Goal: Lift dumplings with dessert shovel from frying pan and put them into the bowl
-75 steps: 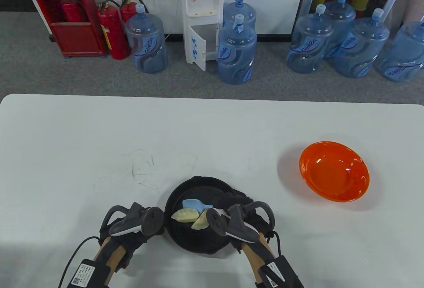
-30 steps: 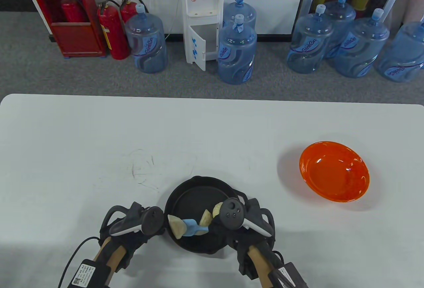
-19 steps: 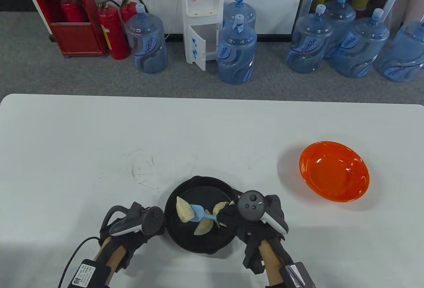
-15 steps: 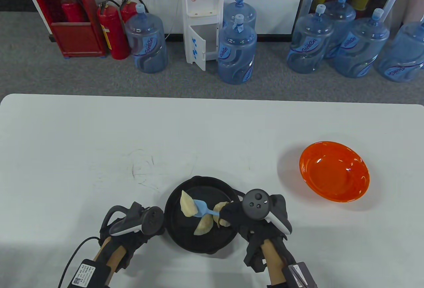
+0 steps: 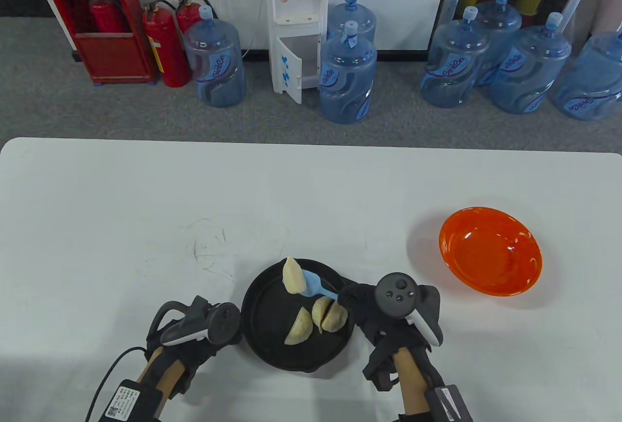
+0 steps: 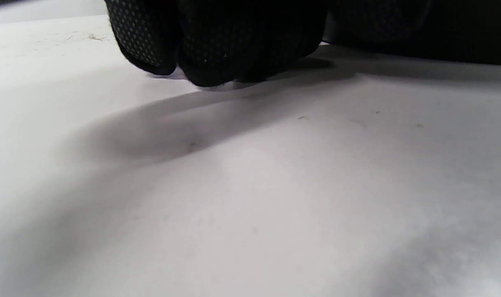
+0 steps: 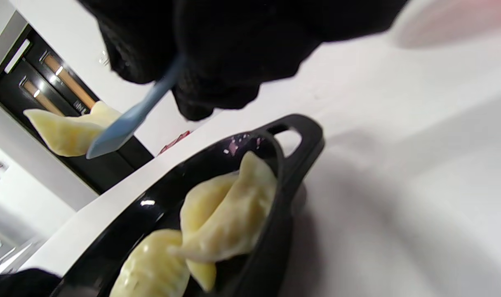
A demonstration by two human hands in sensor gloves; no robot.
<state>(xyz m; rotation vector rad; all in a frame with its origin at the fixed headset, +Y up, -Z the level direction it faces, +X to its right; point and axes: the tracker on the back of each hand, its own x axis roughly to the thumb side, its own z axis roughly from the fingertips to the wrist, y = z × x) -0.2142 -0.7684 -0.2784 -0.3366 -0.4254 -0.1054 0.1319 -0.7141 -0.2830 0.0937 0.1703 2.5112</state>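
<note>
Right hand (image 5: 388, 312) pinches shovel (image 5: 316, 286) — dumpling (image 5: 292, 276) raised; left hand's (image 5: 194, 339) grip unclear.

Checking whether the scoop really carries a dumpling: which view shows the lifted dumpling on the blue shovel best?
The right wrist view: the lifted dumpling sits on the blue shovel, clear above the frying pan. The table view shows it from above only, over the pan's far rim. The left wrist view shows none of it.

Right hand (image 5: 374, 312) lifting a dumpling (image 5: 292, 275) on the blue dessert shovel (image 5: 316, 286) above the frying pan (image 5: 257, 305)

Three more dumplings (image 5: 318, 317) are lying inside the pan's right half. The left hand (image 5: 194, 339) is resting at the pan's left rim. The orange bowl (image 5: 491, 251) is sitting well apart, right of the pan.
</note>
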